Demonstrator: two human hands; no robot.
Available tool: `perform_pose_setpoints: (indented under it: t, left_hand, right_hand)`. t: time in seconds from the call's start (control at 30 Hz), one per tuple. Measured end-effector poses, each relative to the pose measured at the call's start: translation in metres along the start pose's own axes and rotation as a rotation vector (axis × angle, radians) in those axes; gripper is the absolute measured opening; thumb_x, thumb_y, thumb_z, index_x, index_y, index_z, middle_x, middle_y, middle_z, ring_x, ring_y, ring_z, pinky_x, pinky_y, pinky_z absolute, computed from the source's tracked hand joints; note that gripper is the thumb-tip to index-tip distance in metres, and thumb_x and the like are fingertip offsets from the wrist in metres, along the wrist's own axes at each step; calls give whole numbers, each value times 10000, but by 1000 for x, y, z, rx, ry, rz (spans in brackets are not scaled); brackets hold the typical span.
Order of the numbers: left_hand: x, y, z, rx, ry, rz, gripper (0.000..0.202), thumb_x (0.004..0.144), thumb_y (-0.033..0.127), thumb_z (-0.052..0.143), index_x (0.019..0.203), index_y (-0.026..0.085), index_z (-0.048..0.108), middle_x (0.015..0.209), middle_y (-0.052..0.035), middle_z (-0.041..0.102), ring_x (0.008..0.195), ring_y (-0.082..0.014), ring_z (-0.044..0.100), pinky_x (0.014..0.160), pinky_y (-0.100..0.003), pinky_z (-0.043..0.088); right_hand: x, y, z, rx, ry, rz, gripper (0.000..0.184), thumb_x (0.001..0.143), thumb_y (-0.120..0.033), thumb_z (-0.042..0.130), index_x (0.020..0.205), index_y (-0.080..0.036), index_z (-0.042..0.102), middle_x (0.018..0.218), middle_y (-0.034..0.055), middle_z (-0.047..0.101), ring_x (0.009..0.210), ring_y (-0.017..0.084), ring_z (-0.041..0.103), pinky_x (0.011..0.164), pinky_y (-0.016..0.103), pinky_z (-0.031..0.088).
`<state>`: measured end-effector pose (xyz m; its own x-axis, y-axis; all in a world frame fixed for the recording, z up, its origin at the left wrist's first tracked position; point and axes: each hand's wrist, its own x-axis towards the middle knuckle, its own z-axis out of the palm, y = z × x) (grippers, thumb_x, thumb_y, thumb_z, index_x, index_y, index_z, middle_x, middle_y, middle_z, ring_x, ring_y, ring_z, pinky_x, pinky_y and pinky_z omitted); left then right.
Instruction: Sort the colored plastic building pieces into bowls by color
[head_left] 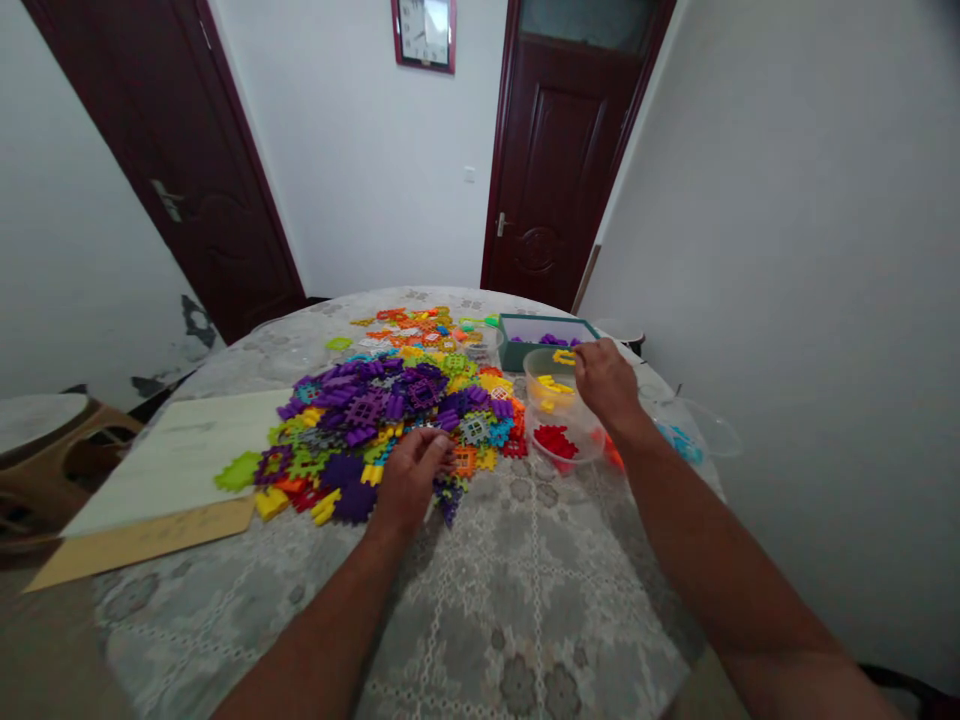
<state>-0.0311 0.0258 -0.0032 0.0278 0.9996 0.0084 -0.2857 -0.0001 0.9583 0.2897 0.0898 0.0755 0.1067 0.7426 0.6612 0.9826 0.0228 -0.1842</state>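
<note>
My right hand pinches a yellow plastic building piece above a clear bowl with yellow pieces in it. Just in front of that bowl, a second clear bowl contains red pieces. My left hand is at the near edge of a large mixed heap of interlocking plastic pieces, its fingers curled together. Whatever those fingers may hold is hidden. Beside them lie an orange window-like piece and a dark purple piece.
A green box with purple pieces stands behind the bowls. Blue pieces lie in a clear container at the right. Orange and white pieces spread at the back. A pale sheet and a tan cardboard strip lie left on the patterned tablecloth.
</note>
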Motion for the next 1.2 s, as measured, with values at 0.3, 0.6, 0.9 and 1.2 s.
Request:
perform_pose_setpoints:
  t: [0.3,0.6,0.9,1.2]
  left_hand:
    - [-7,-23,-2,657,-182,439,437,777,285,842,1198,257,724,1306,-158,640,1343,-401,489,1237,-566,275]
    - [-8,-27,-9,782,-221,529,770,685,216,873,1408,232,610,1455,-196,555,1460,-427,404,1271,-587,220]
    - [-7,-52,-7,1338,-65,492,1015,722,450,847,1572,100,416,1613,-263,446,1533,-446,351,1264,-618,265]
    - [-4,-58,-8,1359,59,565,950,686,341,768,1554,95,471,1526,-256,534,1439,-449,450,1232,-629,287]
  right_hand:
    - [-74,-113,12,380,-221,-391,342,981,-112,457,1251,-152,664,1202,168,696,1172,287,622,1066,453,509]
    - [-68,-158,71,82,-199,-93,324,968,-278,596,1257,-135,622,1301,263,628,1247,378,551,1052,591,466]
    - [-82,-169,86,-101,-438,50,433,1053,-414,478,1403,-177,574,1284,222,640,1211,365,600,946,486,485]
    - [-100,-166,84,124,-424,-104,352,1044,-398,500,1215,-165,700,1175,197,724,1156,340,651,1003,438,464]
